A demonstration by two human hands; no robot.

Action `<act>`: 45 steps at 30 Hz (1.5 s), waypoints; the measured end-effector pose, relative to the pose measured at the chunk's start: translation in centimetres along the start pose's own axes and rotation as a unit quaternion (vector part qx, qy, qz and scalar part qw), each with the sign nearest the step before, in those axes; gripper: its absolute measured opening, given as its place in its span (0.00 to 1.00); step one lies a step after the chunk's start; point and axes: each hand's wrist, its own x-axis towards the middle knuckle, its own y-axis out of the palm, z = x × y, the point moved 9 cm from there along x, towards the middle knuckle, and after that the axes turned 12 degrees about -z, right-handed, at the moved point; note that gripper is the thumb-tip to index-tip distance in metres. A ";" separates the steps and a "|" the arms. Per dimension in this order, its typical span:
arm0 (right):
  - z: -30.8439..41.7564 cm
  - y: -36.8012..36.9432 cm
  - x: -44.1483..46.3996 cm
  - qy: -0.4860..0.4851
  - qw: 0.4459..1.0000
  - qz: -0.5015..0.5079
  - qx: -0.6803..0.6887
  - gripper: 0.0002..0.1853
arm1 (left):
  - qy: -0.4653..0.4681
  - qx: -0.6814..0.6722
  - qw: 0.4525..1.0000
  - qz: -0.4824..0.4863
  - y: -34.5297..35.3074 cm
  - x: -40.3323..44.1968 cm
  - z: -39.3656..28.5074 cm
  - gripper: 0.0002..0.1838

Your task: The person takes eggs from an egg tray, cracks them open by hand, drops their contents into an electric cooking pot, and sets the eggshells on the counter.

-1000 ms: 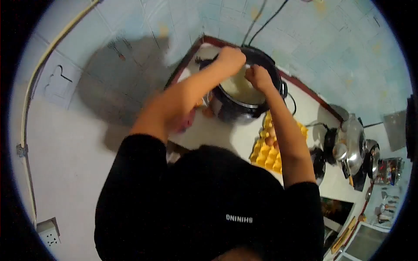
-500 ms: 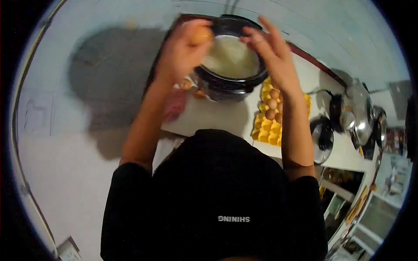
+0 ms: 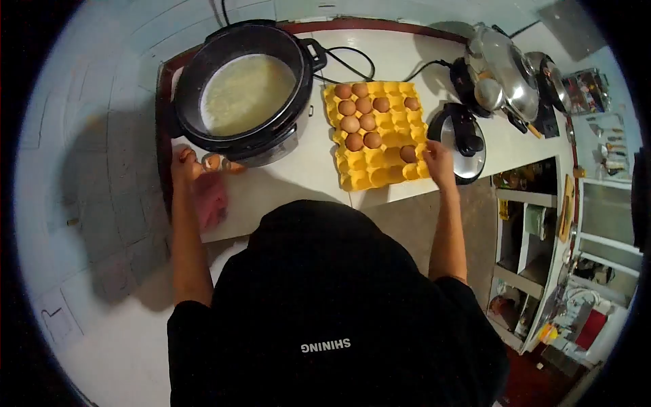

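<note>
"Looking at the tray first: where is the egg, and what is the hand doing there?"

"The egg sits in a cup on the right side of the yellow tray, toward the front edge of the tabletop. The right hand is right by it, fingers at the tray's side. Its grip is bent inward, but I can't tell whether it pinches the shell."

"And the left?"

"The left hand is by the tabletop's left edge, at the broken eggshells. Whether its grip is pressed on a piece, I can't tell. A pink bundle lies just beside, at the front left corner."

"How would that egg handle?"

"Light, I'd judge, stiff-shelled yet fragile, slippery if fingers are wet. Take it around its widest part with even fingertip pressure; a hard squeeze at one spot could crack it."

"And the containers?"

"The big black-rimmed pot, in the back left corner, holds pale yellowish liquid. The tray carries other brown eggs, mostly in two columns along its left side. A round lid lies just right of it, near the front edge."
</note>
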 end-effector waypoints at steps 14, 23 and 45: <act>5.4 4.0 -3.5 -0.275 0.934 0.001 -0.229 0.16 | -0.261 -0.309 0.914 0.011 -2.9 -0.5 -6.9 0.21; 6.4 4.4 -1.3 -0.256 0.920 0.130 -0.266 0.11 | -0.329 -0.478 0.815 -0.002 -5.2 -2.9 -9.5 0.13; 11.0 11.8 7.1 -0.382 0.890 -0.001 -0.248 0.18 | -0.336 -0.686 0.644 0.044 -2.8 -7.4 -26.6 0.16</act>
